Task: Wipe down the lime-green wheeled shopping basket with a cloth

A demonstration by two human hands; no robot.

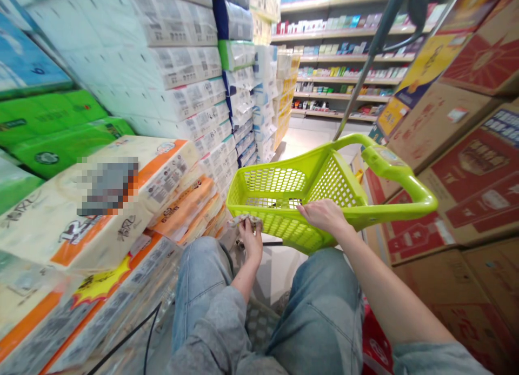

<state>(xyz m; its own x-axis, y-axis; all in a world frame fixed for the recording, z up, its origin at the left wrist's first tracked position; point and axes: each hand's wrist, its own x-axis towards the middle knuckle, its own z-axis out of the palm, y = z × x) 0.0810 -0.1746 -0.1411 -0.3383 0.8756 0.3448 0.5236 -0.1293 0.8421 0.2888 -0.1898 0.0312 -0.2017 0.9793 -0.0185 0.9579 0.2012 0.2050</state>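
A bright lime-green plastic shopping basket cart (344, 194) stands in front of my knees, with perforated sides and a looped handle at the right. My right hand (324, 217) grips its near rim, fingers curled over the edge. At the near left corner, my left hand (251, 240) pinches a crumpled whitish cloth (245, 220) against the basket's outside. The cloth's far side is hidden behind the fingers and the rim.
Stacked tissue packs (182, 67) rise on the left, and a large pack (105, 196) carries a blurred-out dark object. Cardboard cartons (466, 175) line the right. A grey pole with a handle (367, 67) leans behind the cart. Stocked shelves (336, 56) stand at the back.
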